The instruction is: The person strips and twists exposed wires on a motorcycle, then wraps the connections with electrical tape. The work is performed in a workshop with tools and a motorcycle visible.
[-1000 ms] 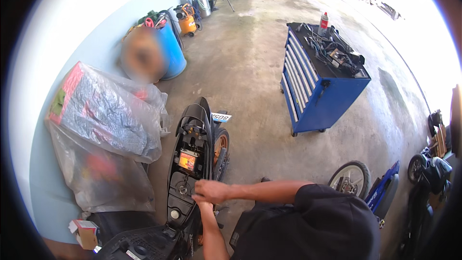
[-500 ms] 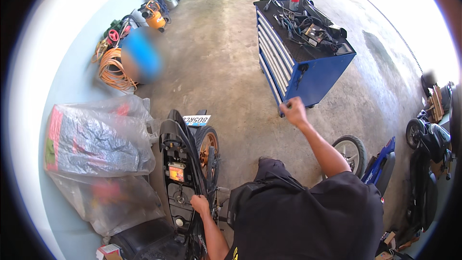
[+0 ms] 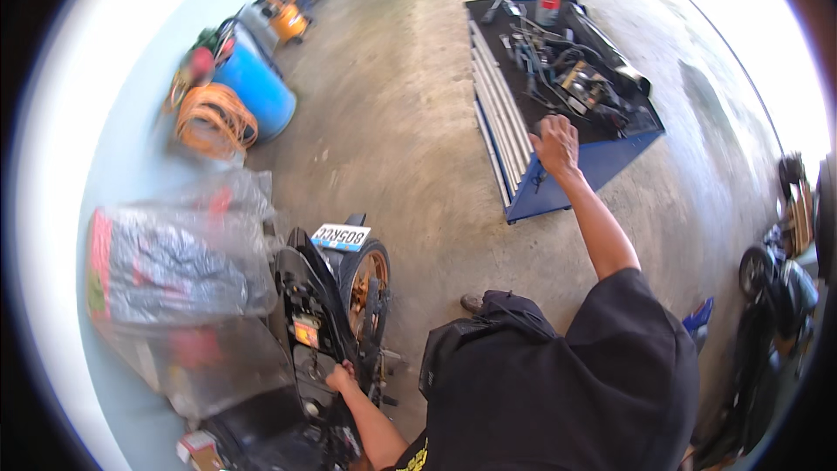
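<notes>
To my left stands a black motorcycle (image 3: 307,292) with its seat area uncovered and a bronze rear wheel (image 3: 370,283). My left hand (image 3: 341,376) is closed on the side edge of its frame, beside the compartment under the seat. My right arm reaches forward to a blue tool cabinet (image 3: 575,176). Over the near left corner of its black top is my right hand (image 3: 556,145), its fingers curled. A small dark bit shows by the thumb, too blurred to name. Wrenches (image 3: 501,9), cables and other parts lie on the cabinet, with a red and white spray can (image 3: 548,0) at the back.
Along the left wall are a plastic-covered stack (image 3: 183,270), a coiled orange hose (image 3: 214,118), a blue drum (image 3: 257,92) and an orange tank (image 3: 283,16). Another motorcycle (image 3: 767,314) stands at the far right. Concrete floor (image 3: 392,122) lies between my motorcycle and the cabinet.
My right hand has moved forward and up from beside the cabinet's lower front to its top corner. My left hand stays on the motorcycle. The view has shifted.
</notes>
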{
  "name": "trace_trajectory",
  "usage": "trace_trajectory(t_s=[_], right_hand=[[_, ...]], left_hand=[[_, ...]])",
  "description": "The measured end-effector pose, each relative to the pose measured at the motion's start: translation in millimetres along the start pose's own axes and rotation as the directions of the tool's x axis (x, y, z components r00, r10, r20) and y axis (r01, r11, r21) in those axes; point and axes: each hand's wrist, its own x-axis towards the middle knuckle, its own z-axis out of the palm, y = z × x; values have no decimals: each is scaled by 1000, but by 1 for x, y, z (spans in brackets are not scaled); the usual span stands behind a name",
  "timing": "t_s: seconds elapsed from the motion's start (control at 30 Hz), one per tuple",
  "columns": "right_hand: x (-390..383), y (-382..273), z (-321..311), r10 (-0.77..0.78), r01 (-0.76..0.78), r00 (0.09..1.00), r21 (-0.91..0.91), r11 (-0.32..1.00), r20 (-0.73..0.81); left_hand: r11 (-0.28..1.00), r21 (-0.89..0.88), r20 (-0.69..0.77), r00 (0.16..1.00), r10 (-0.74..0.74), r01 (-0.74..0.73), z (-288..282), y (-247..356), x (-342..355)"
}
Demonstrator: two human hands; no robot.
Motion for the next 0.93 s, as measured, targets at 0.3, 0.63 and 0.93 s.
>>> trace_trajectory(t_s=[0.3,0.63,0.93], right_hand=[[-33,-59,0,-195,196,947,-24,980,-255],[-164,-404,-23,-980,460,112,866,198,164],[-342,-573,86,-659,346,-588,882,319,469]], left_hand=[[850,-526,32,999,-21,35,-13,-3,-15],[755,-615,149,974,-170,226,-38,-19,-17],[426,-774,510,860,-21,469,-35,-49,29]])
